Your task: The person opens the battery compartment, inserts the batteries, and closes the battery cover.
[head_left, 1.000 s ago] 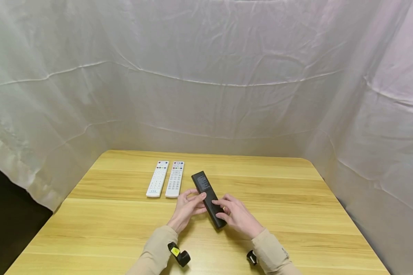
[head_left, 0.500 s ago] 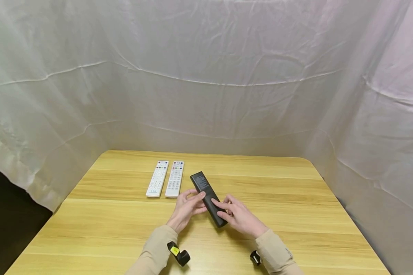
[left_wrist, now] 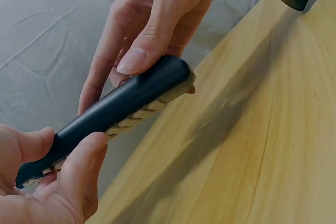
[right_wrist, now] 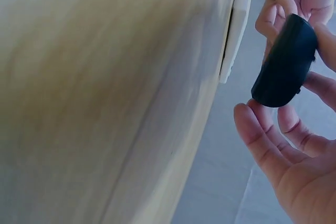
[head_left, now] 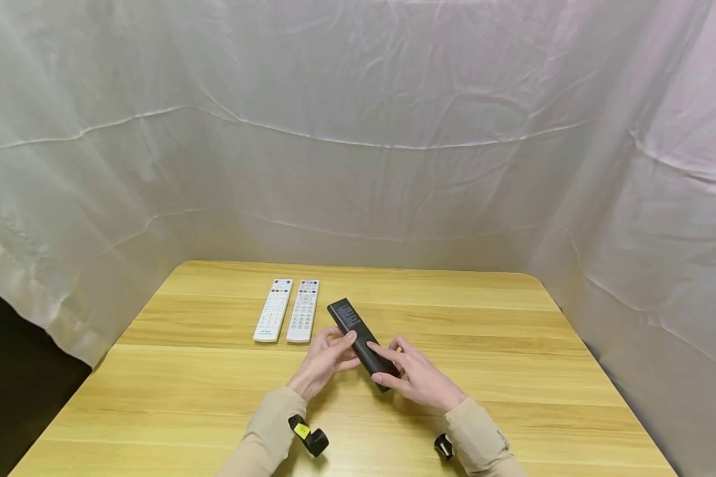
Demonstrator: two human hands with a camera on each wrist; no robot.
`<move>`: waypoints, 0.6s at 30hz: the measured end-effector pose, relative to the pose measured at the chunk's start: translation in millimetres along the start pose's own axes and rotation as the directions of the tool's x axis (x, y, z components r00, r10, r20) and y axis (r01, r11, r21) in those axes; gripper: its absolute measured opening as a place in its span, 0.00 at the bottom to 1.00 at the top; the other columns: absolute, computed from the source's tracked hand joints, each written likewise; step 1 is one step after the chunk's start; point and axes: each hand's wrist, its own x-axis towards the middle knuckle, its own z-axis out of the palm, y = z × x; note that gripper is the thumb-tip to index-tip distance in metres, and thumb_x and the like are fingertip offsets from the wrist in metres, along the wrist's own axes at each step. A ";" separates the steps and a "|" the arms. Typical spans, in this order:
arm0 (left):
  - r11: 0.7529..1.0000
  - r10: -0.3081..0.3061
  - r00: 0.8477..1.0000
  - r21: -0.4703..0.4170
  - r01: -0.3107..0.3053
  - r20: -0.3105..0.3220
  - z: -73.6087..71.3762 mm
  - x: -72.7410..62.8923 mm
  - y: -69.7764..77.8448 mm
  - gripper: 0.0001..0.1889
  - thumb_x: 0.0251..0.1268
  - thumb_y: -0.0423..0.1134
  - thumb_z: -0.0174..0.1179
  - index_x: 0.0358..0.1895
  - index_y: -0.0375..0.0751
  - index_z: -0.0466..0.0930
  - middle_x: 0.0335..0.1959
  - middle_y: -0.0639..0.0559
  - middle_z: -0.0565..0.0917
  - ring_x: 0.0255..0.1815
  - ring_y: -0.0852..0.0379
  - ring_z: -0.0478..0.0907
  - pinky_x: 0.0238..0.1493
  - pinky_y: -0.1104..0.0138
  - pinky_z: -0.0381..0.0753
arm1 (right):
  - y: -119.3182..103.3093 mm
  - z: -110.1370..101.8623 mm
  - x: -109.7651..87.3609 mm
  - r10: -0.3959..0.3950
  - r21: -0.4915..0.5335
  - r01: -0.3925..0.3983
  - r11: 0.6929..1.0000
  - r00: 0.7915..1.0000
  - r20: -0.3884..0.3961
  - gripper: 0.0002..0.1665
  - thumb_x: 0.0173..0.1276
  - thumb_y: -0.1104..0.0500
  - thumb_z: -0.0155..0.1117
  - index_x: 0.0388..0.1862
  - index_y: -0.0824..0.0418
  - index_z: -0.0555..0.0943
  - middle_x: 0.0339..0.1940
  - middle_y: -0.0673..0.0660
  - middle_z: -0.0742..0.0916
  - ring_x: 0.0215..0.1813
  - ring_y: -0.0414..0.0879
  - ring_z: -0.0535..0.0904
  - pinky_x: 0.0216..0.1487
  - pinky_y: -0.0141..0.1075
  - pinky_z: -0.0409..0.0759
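A black remote control [head_left: 358, 334] is held above the table with its labelled back up. Pale buttons show along its underside in the left wrist view. My left hand [head_left: 321, 364] grips its left side, thumb on the back and fingers underneath. Near the lower end, my right hand [head_left: 417, 377] holds it, index finger lying on the back and thumb at the edge. The right wrist view shows the remote's dark end [right_wrist: 283, 64] between the fingers of my right hand [right_wrist: 299, 166]. Whether the battery cover has shifted cannot be made out.
Two white remote controls, the outer one [head_left: 272, 310] and the inner one [head_left: 303, 311], lie side by side, buttons up, left of my hands. The wooden table [head_left: 513, 358] has a light curtain [head_left: 358, 199] around its back and sides.
The black remote has turned slightly, its far end shifting left and its near end rising to the right. My right hand has moved a little right; my left hand has barely moved.
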 end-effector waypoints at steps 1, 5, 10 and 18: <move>1.000 -0.003 1.000 0.004 0.003 0.009 0.0 -0.3 0.6 0.31 0.75 0.43 0.58 0.68 0.27 0.56 0.59 0.29 0.80 0.42 0.58 0.85 0.54 0.65 0.90 | 0.3 0.1 -0.1 0.000 -0.002 0.000 1.000 1.000 -0.003 0.35 0.74 0.43 0.61 0.75 0.54 0.70 0.45 0.53 0.75 0.38 0.41 0.73 0.38 0.25 0.78; 1.000 -0.015 0.999 0.012 0.015 0.033 -0.4 -0.3 1.8 0.33 0.76 0.45 0.56 0.69 0.27 0.52 0.60 0.29 0.78 0.45 0.58 0.84 0.55 0.66 0.89 | 0.1 -0.6 -1.1 -0.008 -0.005 0.008 1.000 1.000 -0.026 0.35 0.74 0.44 0.62 0.76 0.52 0.70 0.46 0.51 0.75 0.36 0.38 0.73 0.36 0.24 0.78; 1.000 -0.015 0.999 0.023 0.014 0.048 -1.1 -0.1 1.9 0.35 0.77 0.47 0.55 0.71 0.27 0.51 0.62 0.30 0.77 0.47 0.58 0.84 0.58 0.65 0.88 | -1.6 -1.6 -2.4 -0.014 0.038 0.016 0.999 0.998 -0.055 0.37 0.72 0.44 0.65 0.76 0.52 0.69 0.46 0.49 0.76 0.35 0.36 0.71 0.34 0.24 0.77; 1.000 -0.017 0.998 0.005 0.016 0.059 -2.2 0.2 2.0 0.39 0.76 0.49 0.57 0.74 0.28 0.48 0.61 0.35 0.79 0.49 0.59 0.83 0.60 0.65 0.87 | -2.4 -1.3 -1.7 -0.002 0.149 0.014 0.989 0.997 -0.081 0.36 0.72 0.47 0.66 0.75 0.54 0.70 0.45 0.51 0.78 0.37 0.36 0.76 0.40 0.27 0.84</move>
